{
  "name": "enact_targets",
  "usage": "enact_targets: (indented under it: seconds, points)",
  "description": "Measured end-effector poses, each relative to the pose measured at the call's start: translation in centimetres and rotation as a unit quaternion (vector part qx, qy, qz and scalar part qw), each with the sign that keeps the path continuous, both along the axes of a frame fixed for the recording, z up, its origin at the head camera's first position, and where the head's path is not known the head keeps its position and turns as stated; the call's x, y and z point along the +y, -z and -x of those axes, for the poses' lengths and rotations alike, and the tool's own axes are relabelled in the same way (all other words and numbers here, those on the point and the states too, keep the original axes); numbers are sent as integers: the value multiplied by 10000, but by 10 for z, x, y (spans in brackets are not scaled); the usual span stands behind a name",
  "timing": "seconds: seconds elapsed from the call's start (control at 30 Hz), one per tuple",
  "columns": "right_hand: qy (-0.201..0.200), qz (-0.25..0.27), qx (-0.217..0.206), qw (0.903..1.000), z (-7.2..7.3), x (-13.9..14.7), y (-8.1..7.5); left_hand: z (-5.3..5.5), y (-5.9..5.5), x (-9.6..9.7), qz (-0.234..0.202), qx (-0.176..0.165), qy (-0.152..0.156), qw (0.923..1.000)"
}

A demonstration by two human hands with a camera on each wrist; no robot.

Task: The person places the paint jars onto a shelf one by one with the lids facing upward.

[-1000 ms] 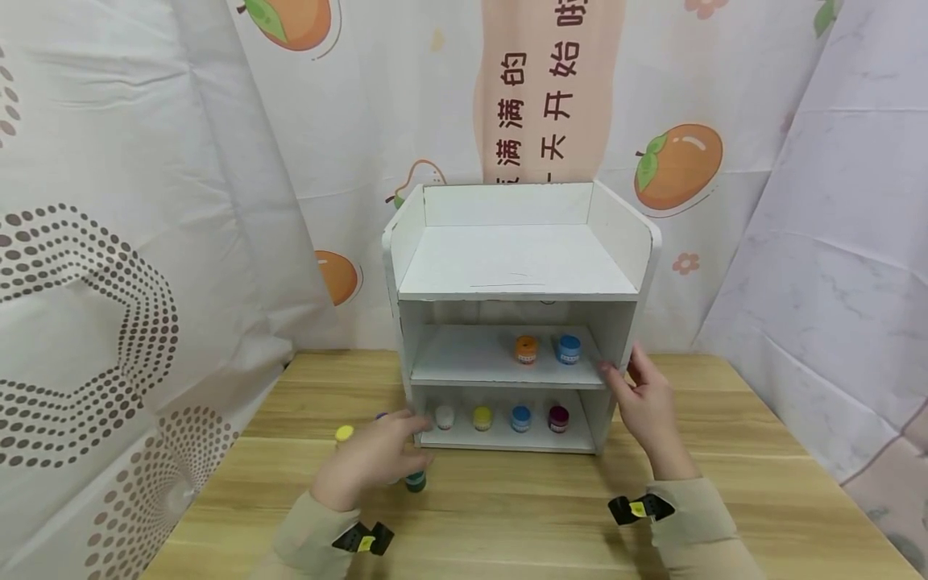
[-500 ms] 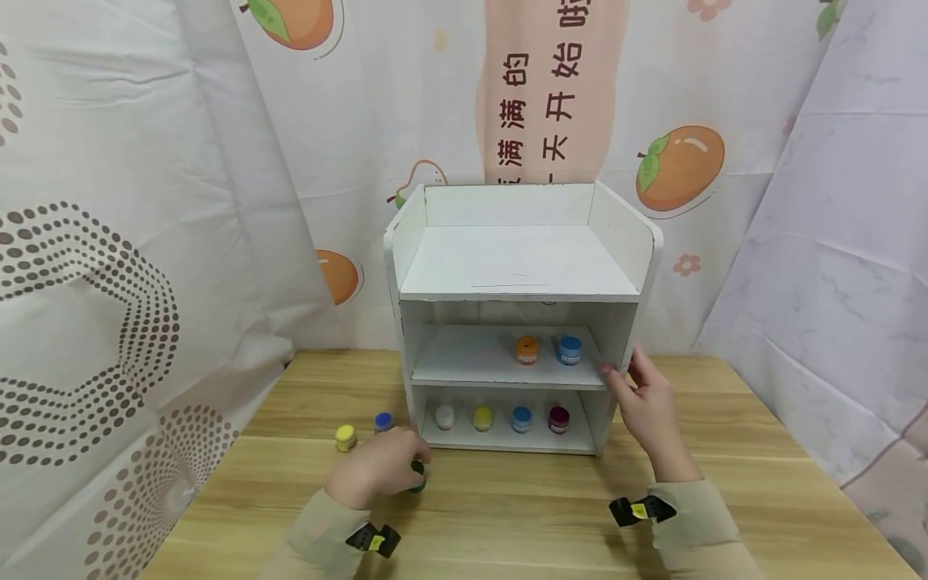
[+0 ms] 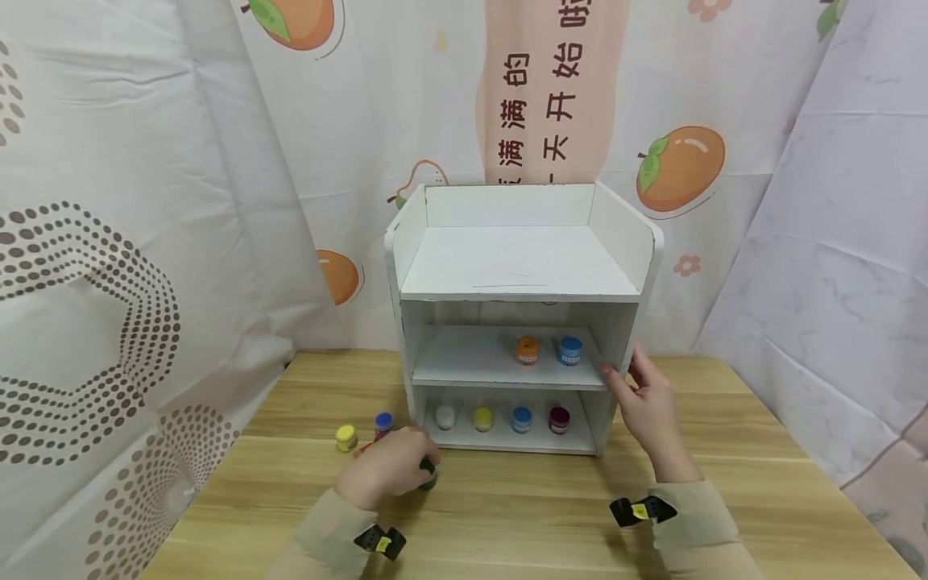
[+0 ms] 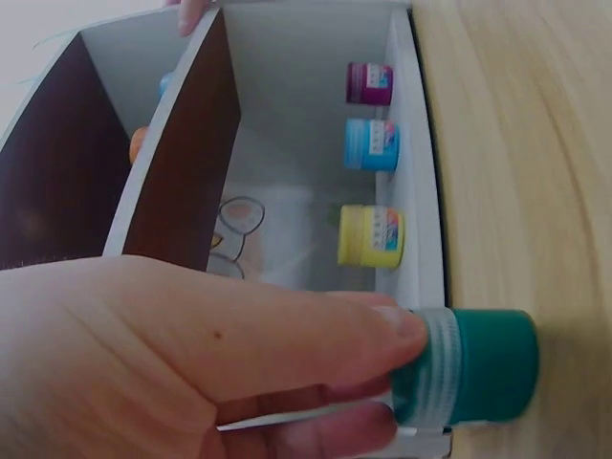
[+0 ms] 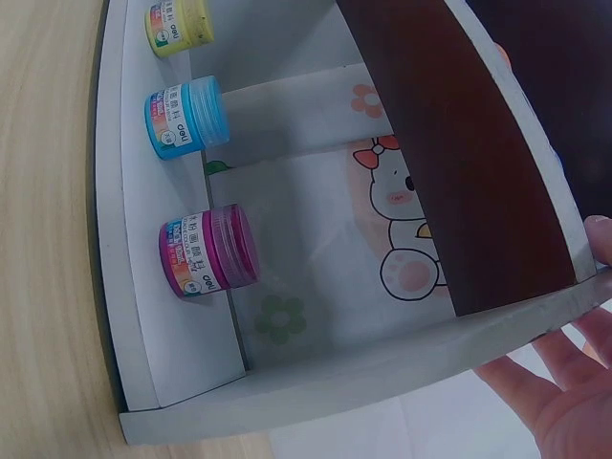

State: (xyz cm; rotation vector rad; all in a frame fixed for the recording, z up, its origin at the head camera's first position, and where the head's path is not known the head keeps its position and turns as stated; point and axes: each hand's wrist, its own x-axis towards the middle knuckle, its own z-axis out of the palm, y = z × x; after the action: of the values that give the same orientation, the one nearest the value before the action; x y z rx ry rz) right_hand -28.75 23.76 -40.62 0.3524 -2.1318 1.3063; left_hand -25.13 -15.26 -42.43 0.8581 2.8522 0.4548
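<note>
My left hand (image 3: 390, 465) pinches a green paint jar (image 4: 495, 365) by its ribbed lid, thumb on one side and fingers on the other. In the left wrist view the jar overlaps the front edge of the lowest shelf. My right hand (image 3: 648, 409) grips the right side panel of the small white shelf unit (image 3: 518, 262), thumb at the inner front edge and fingers round the outside. On the bottom shelf stand a white jar (image 3: 445, 417), a yellow jar (image 3: 482, 418), a light blue jar (image 3: 521, 419) and a purple jar (image 3: 558, 419).
The middle shelf bears an orange jar (image 3: 527, 350) and a blue jar (image 3: 569, 350). Left of the unit, on the wooden table (image 3: 522, 524), are another yellow jar (image 3: 346, 438) and a dark blue-lidded jar (image 3: 383, 421). Something red shows partly behind the left hand.
My left hand has come down over the green jar, taken hold of its lid and shifted slightly right with it. The right hand stays on the shelf unit.
</note>
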Motion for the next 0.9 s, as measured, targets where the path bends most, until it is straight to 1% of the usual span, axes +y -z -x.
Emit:
enact_targets:
  seconds: [0.13, 0.23, 0.3, 0.4, 0.6, 0.7, 0.9]
  points:
    - [46, -43, -22, 10000, 2, 2, 2, -1, 3, 10, 25, 171, 341, 9993]
    - [56, -80, -30, 9999, 3, 3, 3, -4, 5, 18, 21, 250, 613, 9978]
    - [58, -98, -36, 9999, 2, 2, 3, -6, 6, 22, 5, 298, 737, 9968]
    - [62, -122, -45, 9999, 1, 2, 2, -9, 7, 25, 35, 384, 768, 9963]
    - [65, -151, -44, 9999, 1, 2, 0, -11, 5, 27, 16, 375, 725, 9967]
    - [11, -110, -69, 9999, 1, 2, 1, -11, 5, 28, -7, 363, 777, 9963]
    - [-45, -59, -131, 9999, 2, 3, 2, -11, 7, 28, -8, 381, 973, 9945]
